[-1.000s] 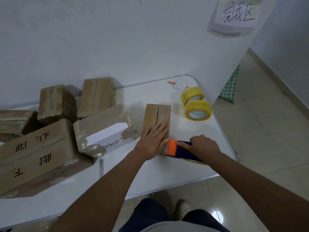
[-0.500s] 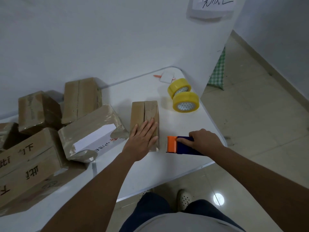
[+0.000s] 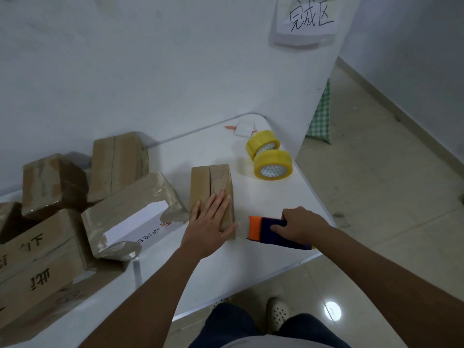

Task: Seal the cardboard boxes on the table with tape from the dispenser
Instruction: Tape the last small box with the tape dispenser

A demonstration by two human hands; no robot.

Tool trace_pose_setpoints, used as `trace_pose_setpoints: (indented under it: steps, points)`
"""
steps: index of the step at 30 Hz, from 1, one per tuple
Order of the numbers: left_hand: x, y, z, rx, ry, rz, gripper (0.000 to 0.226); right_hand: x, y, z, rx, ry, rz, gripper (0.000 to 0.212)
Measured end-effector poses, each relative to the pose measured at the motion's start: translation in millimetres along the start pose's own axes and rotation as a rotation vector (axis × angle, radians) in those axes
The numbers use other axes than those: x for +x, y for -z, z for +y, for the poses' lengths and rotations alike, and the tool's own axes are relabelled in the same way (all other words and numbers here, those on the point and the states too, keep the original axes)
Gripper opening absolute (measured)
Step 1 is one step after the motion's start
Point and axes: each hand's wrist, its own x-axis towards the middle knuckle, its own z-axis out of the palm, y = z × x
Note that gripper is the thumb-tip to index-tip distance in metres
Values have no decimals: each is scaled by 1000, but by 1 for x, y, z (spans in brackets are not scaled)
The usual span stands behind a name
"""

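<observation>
A small cardboard box (image 3: 211, 192) lies flat on the white table (image 3: 251, 267), a little right of the table's middle, with the open seam between its two top flaps running away from the person. The left hand (image 3: 209, 223) lies flat on the near end of this box, fingers straight and spread, the thumb reaching over the box's near right edge. Just to the right of that corner, the right hand (image 3: 300, 226) grips the dark blue handle of a tape dispenser (image 3: 270, 231), fingers curled round it; the dispenser's orange head points at the box and sits close beside the left thumb, though whether a strip of tape already joins them is too faint to tell. Beyond the box, near the table's far right corner, two yellow rolls of tape (image 3: 272, 163) stand on edge, touching each other, with a small white card (image 3: 244, 128) and an orange pen (image 3: 230, 127) behind them. To the left, a heap of larger taped boxes (image 3: 75, 207) leans together against the white wall (image 3: 150, 59). A paper sign (image 3: 308, 20) with handwritten characters hangs high on the wall. Below the table edge, tiled floor (image 3: 389, 209) and a white shoe (image 3: 277, 313) show.
</observation>
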Motion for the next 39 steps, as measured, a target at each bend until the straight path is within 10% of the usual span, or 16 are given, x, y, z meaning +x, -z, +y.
trace_pose_setpoints:
  steps: [21,27,32,39]
  points:
    - [0,-4,6,13,54,31,72,27,-10,7,62,-203,266,36]
    - [-14,5,19,-341,265,-68,55,37,-48,-10,235,-156,158,24]
    - [-20,13,22,-548,310,-105,63,31,-69,-18,376,27,457,28]
    - [-28,28,15,-564,232,-177,52,-1,-79,-67,1667,-413,-357,38]
